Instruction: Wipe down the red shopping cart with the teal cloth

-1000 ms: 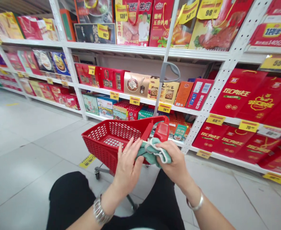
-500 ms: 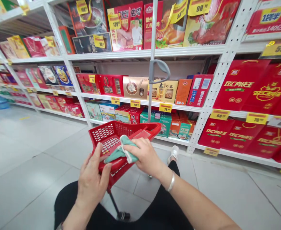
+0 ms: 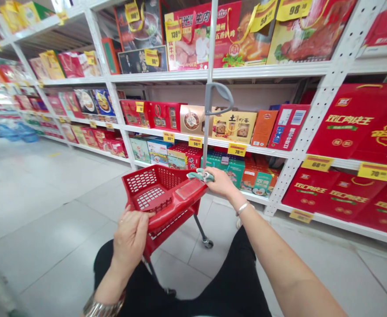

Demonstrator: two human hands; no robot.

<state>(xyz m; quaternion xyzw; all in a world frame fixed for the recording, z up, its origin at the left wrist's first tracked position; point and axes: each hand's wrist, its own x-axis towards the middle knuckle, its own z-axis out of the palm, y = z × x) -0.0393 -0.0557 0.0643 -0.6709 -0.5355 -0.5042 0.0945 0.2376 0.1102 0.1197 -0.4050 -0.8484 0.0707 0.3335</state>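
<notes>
Head view: two hands, one cloth, one basket. The left hand (image 3: 130,240) is clenched on the rim of a red plastic shopping basket (image 3: 156,176) on wheels. The right hand (image 3: 222,182) grasps a teal cloth (image 3: 200,175) at the basket's far end, beside a grey pole (image 3: 208,132). Earlier both hands held the cloth; now only the right does.

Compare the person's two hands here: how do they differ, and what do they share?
The left hand curls over the near rim of the red plastic shopping cart, while the right hand reaches to its far end, on a teal cloth. The left wrist wears a chunky metal link bracelet, the right a thin silver bangle. Both hands are bare and at the cart.
</notes>
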